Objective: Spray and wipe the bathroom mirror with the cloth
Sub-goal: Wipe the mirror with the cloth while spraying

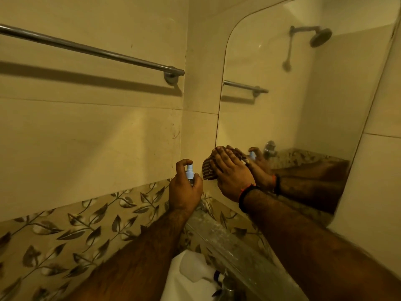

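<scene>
The mirror (pixel 293 101) hangs on the right wall, with rounded corners. My right hand (pixel 232 174) lies flat on a brown patterned cloth (pixel 208 168), pressing it against the mirror's lower left corner. My left hand (pixel 184 190) grips a small spray bottle (pixel 189 172) with a pale blue top, index finger resting on the nozzle, just left of the cloth. The bottle's body is mostly hidden in my palm. Both hands show reflected in the glass.
A metal towel bar (pixel 91 51) runs along the left wall. A glass shelf (pixel 221 235) sits below the mirror. A white basin (pixel 186 281) with a tap (pixel 227 287) lies at the bottom. A leaf-patterned tile band (pixel 86 220) runs around the walls.
</scene>
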Demonstrator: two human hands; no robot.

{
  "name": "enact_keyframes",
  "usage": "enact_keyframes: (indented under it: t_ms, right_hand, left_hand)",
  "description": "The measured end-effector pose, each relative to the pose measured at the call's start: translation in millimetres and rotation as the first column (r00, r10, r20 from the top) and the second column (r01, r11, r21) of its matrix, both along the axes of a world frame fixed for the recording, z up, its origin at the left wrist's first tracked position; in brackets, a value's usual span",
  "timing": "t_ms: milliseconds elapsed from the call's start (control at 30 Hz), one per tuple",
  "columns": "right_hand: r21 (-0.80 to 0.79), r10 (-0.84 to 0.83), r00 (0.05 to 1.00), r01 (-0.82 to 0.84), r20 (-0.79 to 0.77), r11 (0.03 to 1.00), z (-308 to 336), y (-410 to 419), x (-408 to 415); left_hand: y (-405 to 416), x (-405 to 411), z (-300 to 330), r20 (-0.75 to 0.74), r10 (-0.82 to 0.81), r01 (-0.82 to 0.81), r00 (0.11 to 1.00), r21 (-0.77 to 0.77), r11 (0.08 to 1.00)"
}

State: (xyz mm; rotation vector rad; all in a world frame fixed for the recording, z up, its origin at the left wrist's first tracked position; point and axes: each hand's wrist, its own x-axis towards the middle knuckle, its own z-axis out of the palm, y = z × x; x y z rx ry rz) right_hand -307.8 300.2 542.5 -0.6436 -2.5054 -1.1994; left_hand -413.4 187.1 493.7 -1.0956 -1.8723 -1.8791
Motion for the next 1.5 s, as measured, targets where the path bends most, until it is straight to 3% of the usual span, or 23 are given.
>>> enact_keyframes:
  t_ms: [733, 1100, 1500]
  right_hand:
    - [-0.033, 0.023, 0.976, -0.016, 0.214, 0.999, -57, -14, 81]
    - [-0.095, 0.073, 0.984, -0.058, 0.165, 0.994, -65, -23, 139]
    - [-0.057, 0.113, 0.988, -0.108, 0.1, 0.992, -63, -36, 205]
  left_hand:
    - [-3, 49, -15, 0.025, -0.074, 0.076, 0.997, -0.062, 0.995]
    - [-10, 90, -17, 0.019, -0.124, 0.125, 0.992, -0.048, 0.991]
    - [-15, 144, -5, 0.01, -0.196, 0.196, 0.981, -0.039, 0.98]
